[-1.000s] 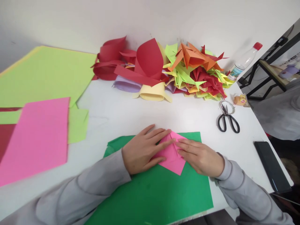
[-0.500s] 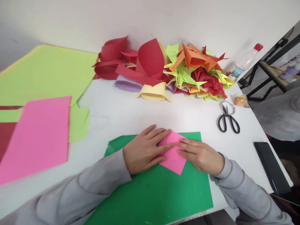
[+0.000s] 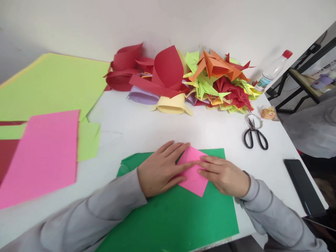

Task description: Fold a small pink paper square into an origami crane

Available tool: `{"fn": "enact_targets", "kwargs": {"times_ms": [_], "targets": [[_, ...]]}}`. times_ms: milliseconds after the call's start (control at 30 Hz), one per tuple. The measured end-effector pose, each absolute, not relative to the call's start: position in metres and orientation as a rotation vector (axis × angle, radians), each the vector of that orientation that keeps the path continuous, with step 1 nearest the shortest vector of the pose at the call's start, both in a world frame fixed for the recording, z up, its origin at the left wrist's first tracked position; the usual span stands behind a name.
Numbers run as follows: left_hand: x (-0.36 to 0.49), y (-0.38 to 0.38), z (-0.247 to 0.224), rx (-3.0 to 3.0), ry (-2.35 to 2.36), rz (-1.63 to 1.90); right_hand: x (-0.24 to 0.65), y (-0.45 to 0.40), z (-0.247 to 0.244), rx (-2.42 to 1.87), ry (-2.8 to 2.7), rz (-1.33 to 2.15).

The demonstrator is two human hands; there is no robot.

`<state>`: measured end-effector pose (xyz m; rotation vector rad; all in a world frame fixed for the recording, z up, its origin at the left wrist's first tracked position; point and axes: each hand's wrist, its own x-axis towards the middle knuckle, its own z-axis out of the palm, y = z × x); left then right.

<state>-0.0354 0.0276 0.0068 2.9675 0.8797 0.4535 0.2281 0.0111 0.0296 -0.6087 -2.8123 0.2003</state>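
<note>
A folded piece of pink paper (image 3: 195,173), shaped roughly like a diamond with crease lines, lies on a green sheet (image 3: 183,217). My left hand (image 3: 164,169) rests on its left side, fingers stretched out and spread, with the index fingertip near the middle. From the right, my right hand (image 3: 225,175) grips the paper's right edge, its fingers bent together and the thumb out of sight. The two hands' fingertips meet close to the paper's centre.
Pink sheets (image 3: 49,157) and lime green sheets (image 3: 57,85) lie at left. Along the wall sit red paper loops (image 3: 168,68) and a heap of folded paper (image 3: 217,66). Scissors (image 3: 253,131), a tape roll (image 3: 258,120), a bottle (image 3: 274,70) and a black phone (image 3: 304,187) are at right.
My left fingertips have shifted slightly at the paper's top corner, baring more of it. The pink paper and my right hand stay nearly in place.
</note>
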Motion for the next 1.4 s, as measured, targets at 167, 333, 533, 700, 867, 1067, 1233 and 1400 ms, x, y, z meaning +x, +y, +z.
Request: {"fn": "enact_targets", "kwargs": {"times_ms": [167,333,533,700,867,1067,1233,1400], "targets": [[-0.036,0.028,0.006,2.956,0.901,0.484,0.228,0.011,0.029,-0.636,-2.813,0.207],[-0.036,0.028,0.008,3.010,0.885,0.422,0.228,0.011,0.028,-0.641,-2.812,0.205],[-0.036,0.029,0.011,3.010,0.876,0.389,0.228,0.011,0.028,-0.654,-2.815,0.240],[-0.036,0.031,0.012,3.006,0.875,0.337,0.228,0.011,0.028,-0.634,-2.812,0.210],[-0.035,0.028,0.013,2.997,0.876,0.390,0.228,0.011,0.027,-0.649,-2.810,0.213],[-0.026,0.017,0.004,2.936,0.798,0.495,0.228,0.010,0.027,-0.671,-2.827,0.204],[-0.021,0.011,0.000,2.976,0.810,0.496,0.227,0.009,0.028,-0.685,-2.849,0.212],[-0.022,0.013,0.005,3.010,0.760,0.501,0.226,0.010,0.030,-0.665,-2.825,0.208]]}}
